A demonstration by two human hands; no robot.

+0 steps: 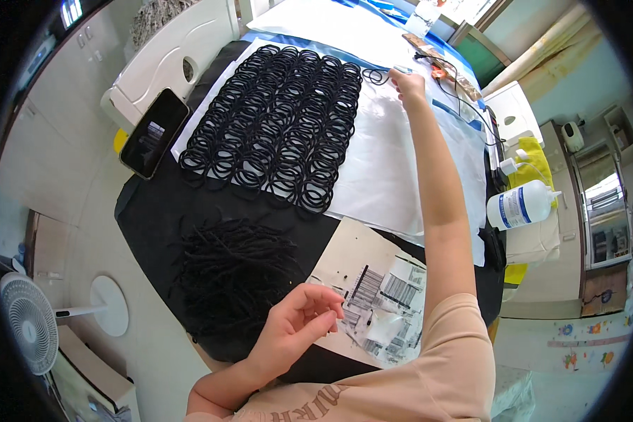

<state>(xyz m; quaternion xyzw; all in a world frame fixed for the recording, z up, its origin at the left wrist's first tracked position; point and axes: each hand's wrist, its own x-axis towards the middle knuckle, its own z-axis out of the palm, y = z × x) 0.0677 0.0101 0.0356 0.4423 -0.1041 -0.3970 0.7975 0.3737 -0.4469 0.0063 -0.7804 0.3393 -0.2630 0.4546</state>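
My right arm reaches to the far side of the table, and my right hand point(409, 86) is closed at the end of the rows. Beside its fingertips lie a few loose black rings point(375, 76); a small pale object point(402, 69) shows at the fingers, too small to name. Rows of overlapping black cord rings point(274, 119) cover a white sheet point(383, 162). Close to my body, my left hand point(299, 325) hovers with loosely curled fingers, thumb apart from them. It is between a heap of black cord pieces point(232, 274) and a pale board point(337, 260) with black-and-white prints and dark smudges.
A phone point(155, 133) leans at the table's left edge by a white chair point(169, 63). On the right stand a white bottle point(520, 205) and a yellow cloth point(531, 165). A black cable point(464, 95) runs along the far right. A white fan point(29, 323) stands at lower left.
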